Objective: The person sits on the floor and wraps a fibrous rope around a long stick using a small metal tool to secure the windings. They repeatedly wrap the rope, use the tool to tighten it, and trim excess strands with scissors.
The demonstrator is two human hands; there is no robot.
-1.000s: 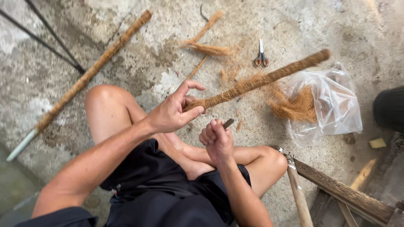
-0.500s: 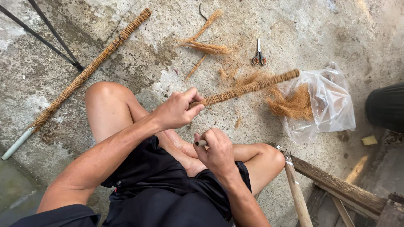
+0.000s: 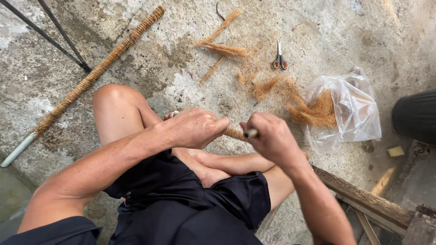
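Fibre-wrapped stick (image 3: 235, 133) gripped between both hands (image 3: 196, 128)

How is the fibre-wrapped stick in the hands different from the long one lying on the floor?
The stick in the hands is gripped by the left hand and right hand, so only a short wrapped stretch shows. The long pole on the floor lies untouched, at a slant and in full view, with a bare pale end at its lower left. Both are wound in brown fibre.
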